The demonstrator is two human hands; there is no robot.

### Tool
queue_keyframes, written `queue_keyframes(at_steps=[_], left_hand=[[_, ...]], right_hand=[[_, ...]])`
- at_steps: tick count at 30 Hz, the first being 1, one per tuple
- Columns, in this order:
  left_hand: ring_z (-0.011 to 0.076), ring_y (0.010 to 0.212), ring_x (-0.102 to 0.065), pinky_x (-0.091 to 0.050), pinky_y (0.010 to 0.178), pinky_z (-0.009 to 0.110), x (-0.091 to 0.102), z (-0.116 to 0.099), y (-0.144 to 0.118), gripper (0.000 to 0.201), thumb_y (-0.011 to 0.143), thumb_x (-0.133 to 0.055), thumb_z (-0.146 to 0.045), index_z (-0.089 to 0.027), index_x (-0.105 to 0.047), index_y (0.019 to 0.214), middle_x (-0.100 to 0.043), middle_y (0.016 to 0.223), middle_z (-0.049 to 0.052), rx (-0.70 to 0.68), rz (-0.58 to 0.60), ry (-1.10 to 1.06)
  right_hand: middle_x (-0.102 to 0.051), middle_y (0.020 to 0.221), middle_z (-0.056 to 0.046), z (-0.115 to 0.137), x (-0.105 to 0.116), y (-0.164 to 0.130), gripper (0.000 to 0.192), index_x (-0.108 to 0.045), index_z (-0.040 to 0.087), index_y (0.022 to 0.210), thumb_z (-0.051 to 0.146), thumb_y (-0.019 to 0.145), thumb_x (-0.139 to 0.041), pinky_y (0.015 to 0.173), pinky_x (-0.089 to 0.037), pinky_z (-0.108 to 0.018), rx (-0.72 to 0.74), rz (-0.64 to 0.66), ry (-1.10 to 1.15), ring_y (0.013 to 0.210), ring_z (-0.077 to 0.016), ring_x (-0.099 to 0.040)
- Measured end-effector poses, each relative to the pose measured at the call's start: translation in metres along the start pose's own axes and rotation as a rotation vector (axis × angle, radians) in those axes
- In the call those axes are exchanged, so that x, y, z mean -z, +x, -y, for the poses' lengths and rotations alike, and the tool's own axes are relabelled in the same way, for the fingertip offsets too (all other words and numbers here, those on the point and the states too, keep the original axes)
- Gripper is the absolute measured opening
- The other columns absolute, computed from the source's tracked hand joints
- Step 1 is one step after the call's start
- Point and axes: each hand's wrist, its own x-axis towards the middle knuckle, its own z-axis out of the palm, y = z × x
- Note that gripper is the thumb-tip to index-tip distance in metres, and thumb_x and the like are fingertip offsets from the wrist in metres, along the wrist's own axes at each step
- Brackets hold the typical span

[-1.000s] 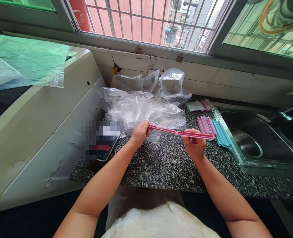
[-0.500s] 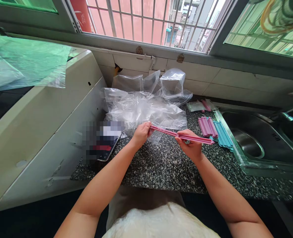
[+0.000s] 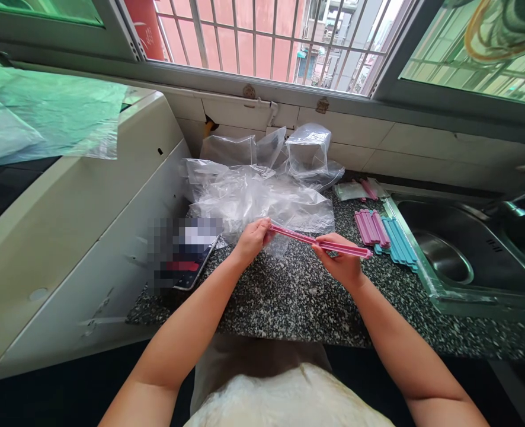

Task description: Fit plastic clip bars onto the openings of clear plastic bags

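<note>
I hold a long pink sealing clip [image 3: 302,238] opened out almost straight above the speckled countertop [image 3: 289,296]. My left hand [image 3: 252,239] pinches its left end. My right hand [image 3: 340,261] grips it near the hinge in the middle, and the right half sticks out past my fingers. A heap of clear plastic bags [image 3: 262,190] lies just behind the clip. More pink clips [image 3: 371,227] and blue clips [image 3: 398,240] lie side by side to the right, by the sink.
A steel sink [image 3: 467,255] fills the right side. A phone [image 3: 186,255] lies at the left of the counter beside a white appliance [image 3: 80,225]. Another bagged pink clip [image 3: 360,190] sits near the tiled wall under the barred window [image 3: 266,35].
My right hand has slid left along the clip, from near its right end to its middle. The clip has shifted slightly left and lower. My left hand has stayed put.
</note>
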Motion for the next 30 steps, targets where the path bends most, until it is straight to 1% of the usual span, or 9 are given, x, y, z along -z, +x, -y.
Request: queue_keyframes(at_steps=[5, 8, 11, 15, 18, 21, 25, 30], left_hand=[[0.0067, 0.044, -0.034, -0.026, 0.045, 0.021, 0.0046, -0.0001, -0.0007, 0.039, 0.075, -0.059, -0.05, -0.015, -0.05, 0.058, -0.042, 0.047, -0.004, -0.055, 0.083, -0.016], [0.0064, 0.049, -0.036, -0.027, 0.048, 0.021, 0.0067, -0.0033, -0.002, 0.031, 0.066, -0.068, -0.042, -0.015, -0.053, 0.066, -0.045, 0.053, -0.005, -0.055, 0.148, 0.043], [0.007, 0.055, -0.039, -0.03, 0.053, 0.021, 0.0083, -0.0055, -0.0027, 0.025, 0.064, -0.068, -0.033, -0.014, -0.056, 0.074, -0.047, 0.06, -0.004, -0.04, 0.189, 0.119], [0.0077, 0.057, -0.04, -0.031, 0.056, 0.023, 0.0091, -0.0033, -0.0019, 0.022, 0.065, -0.065, -0.032, -0.015, -0.054, 0.075, -0.047, 0.061, -0.004, -0.026, 0.197, 0.144], [0.0076, 0.056, -0.038, -0.03, 0.055, 0.023, 0.0088, -0.0009, -0.0012, 0.023, 0.065, -0.065, -0.034, -0.015, -0.052, 0.071, -0.045, 0.061, -0.004, -0.034, 0.195, 0.158], [0.0073, 0.055, -0.036, -0.029, 0.054, 0.023, 0.0075, -0.0012, -0.0019, 0.025, 0.066, -0.065, -0.036, -0.016, -0.05, 0.066, -0.043, 0.06, -0.004, -0.053, 0.209, 0.188], [0.007, 0.055, -0.035, -0.028, 0.052, 0.022, 0.0047, -0.0047, -0.0047, 0.028, 0.065, -0.066, -0.038, -0.016, -0.05, 0.065, -0.042, 0.059, -0.005, -0.05, 0.238, 0.18], [0.0065, 0.052, -0.034, -0.026, 0.049, 0.022, 0.0009, -0.0084, -0.0091, 0.028, 0.066, -0.066, -0.038, -0.016, -0.049, 0.065, -0.04, 0.057, -0.005, -0.048, 0.287, 0.111]], right_hand=[[-0.066, 0.069, -0.002, -0.0001, 0.0006, 0.0003, 0.003, -0.061, 0.019, 0.077, 0.02, 0.08, -0.06, 0.056, -0.05, -0.026, 0.008, -0.009, 0.006, 0.062, -0.0141, -0.062], [-0.065, 0.069, -0.002, -0.0006, 0.0003, 0.0001, 0.003, -0.061, 0.019, 0.078, 0.02, 0.08, -0.06, 0.056, -0.05, -0.026, 0.004, -0.02, 0.002, 0.062, -0.014, -0.062], [-0.065, 0.069, -0.002, -0.001, 0.0003, -0.0004, 0.002, -0.06, 0.019, 0.079, 0.021, 0.08, -0.059, 0.056, -0.05, -0.026, -0.004, -0.021, -0.003, 0.062, -0.0142, -0.062], [-0.065, 0.07, -0.002, 0.0, 0.0012, -0.0009, 0.002, -0.06, 0.02, 0.079, 0.021, 0.08, -0.06, 0.057, -0.05, -0.026, -0.016, -0.018, 0.022, 0.063, -0.0142, -0.062], [-0.065, 0.07, -0.002, 0.0004, 0.0019, -0.0018, 0.001, -0.06, 0.02, 0.079, 0.019, 0.079, -0.061, 0.058, -0.05, -0.026, -0.034, -0.045, 0.045, 0.063, -0.0138, -0.061], [-0.065, 0.072, -0.001, -0.0014, 0.0015, -0.0031, 0.005, -0.061, 0.02, 0.081, 0.017, 0.078, -0.062, 0.06, -0.051, -0.026, -0.047, -0.103, 0.077, 0.064, -0.0135, -0.061], [-0.064, 0.075, -0.001, -0.0052, -0.0011, -0.0045, 0.009, -0.061, 0.02, 0.086, 0.017, 0.077, -0.063, 0.058, -0.05, -0.025, -0.087, -0.206, 0.118, 0.063, -0.0125, -0.06], [-0.063, 0.072, 0.0, -0.0071, -0.0045, -0.0042, 0.007, -0.062, 0.02, 0.085, 0.018, 0.078, -0.063, 0.051, -0.048, -0.023, -0.132, -0.248, 0.092, 0.056, -0.0105, -0.056]])
